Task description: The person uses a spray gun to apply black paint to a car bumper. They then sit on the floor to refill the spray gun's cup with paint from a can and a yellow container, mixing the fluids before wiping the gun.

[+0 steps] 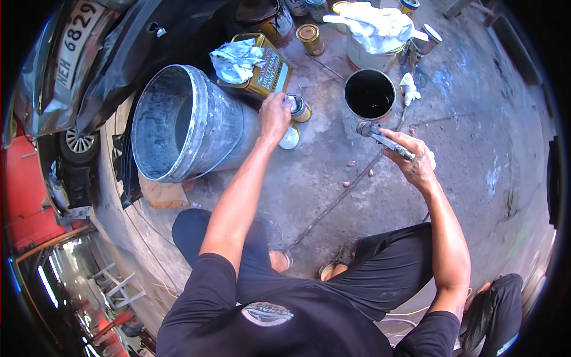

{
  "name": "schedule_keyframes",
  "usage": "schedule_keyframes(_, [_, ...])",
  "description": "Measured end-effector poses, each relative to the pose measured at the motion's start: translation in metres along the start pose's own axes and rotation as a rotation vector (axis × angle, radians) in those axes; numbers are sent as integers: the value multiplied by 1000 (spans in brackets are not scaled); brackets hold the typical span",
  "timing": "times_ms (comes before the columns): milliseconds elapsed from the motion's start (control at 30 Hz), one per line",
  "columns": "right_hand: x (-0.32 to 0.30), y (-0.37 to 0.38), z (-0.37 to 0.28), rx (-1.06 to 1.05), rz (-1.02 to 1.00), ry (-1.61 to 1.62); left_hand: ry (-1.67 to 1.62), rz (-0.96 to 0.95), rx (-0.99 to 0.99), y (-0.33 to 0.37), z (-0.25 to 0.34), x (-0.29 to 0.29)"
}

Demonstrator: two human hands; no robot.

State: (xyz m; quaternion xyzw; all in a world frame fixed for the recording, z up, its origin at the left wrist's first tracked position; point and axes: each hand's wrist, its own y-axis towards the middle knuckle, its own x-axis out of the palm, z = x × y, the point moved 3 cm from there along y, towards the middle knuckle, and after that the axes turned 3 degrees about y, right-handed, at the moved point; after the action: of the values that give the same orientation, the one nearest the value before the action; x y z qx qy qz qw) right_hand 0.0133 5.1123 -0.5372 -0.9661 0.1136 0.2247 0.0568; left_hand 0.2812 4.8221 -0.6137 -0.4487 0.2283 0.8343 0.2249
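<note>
My L hand (275, 116) is stretched fwd, fingers bent together at the rim of a small can (303, 112) w/ dark and yellow sides; I can't tell if they grip this can or only touch it. Sth pale shows at the fingertips, too small to tell what. A pale round disc (289, 137) lies just beside the can, on my side of it.

My R hand (414, 163) is closed around the handle of a metal spray gun (386, 143), whose head points away to the upper L. Right above the gun head, in this view, is a round cup (370, 94) w/ pale rim and v. dark inside; whether it is joined to the gun, I can't tell.

To the L of my L forearm is a big grey bucket (229, 134) w/ stained walls. Behind the small can is a rectangular gold tin (275, 80), w/ a crumpled light-blue cloth (238, 60) on top. Further back are a round gold can (310, 40) and a white bucket (363, 58) w/ white cloth (380, 28) over it. A thin hose (336, 200) runs along the concrete floor (470, 160) btw my knees and the gun.
</note>
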Motion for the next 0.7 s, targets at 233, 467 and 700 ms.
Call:
schedule_keyframes(233, [-2, 0, 0, 15, 2, 6, -57, 149, -68, 1, 20, -29])
schedule_keyframes(467, [0, -1, 0, 51, -9, 8, -377, 60, -403, -84, 5, 9])
schedule_keyframes(700, [0, -5, 0, 63, -2, -16, -243, -178, -415, -126, 23, 57])
